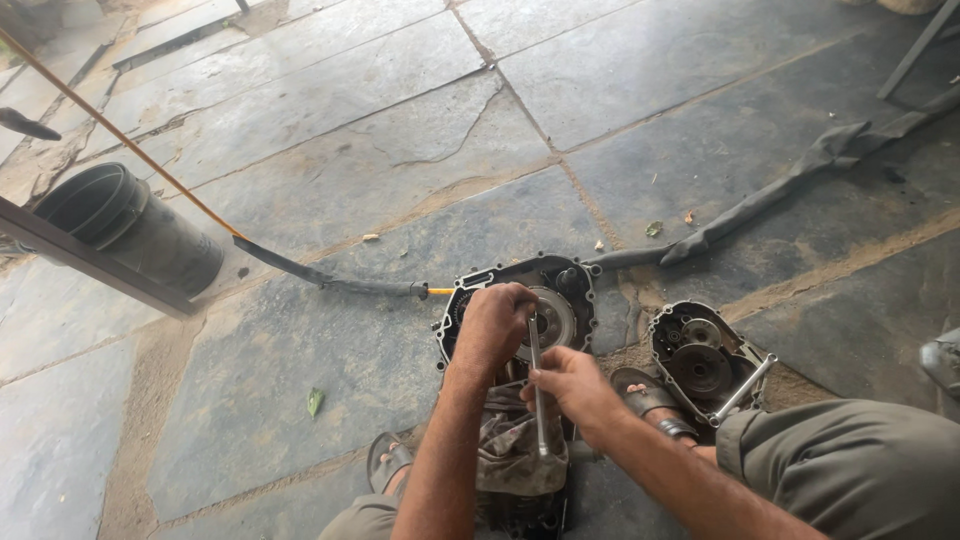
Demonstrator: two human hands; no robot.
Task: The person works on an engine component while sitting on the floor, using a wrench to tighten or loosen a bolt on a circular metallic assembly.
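- Down at the lower centre of the frame, the left hand [492, 325] is closed in a fist over the head of a long metal socket wrench [537, 385], on top of the open engine case [480, 285].
- The right hand [570, 385] pinches the wrench shaft lower down.
- A dirty rag [515, 450] lies under the forearms.
- To the right, just beside a sandalled foot [645, 395], sits a removed engine cover [700, 365].
- At upper left a black bucket [130, 225] lies tipped on the stone floor [330, 150].
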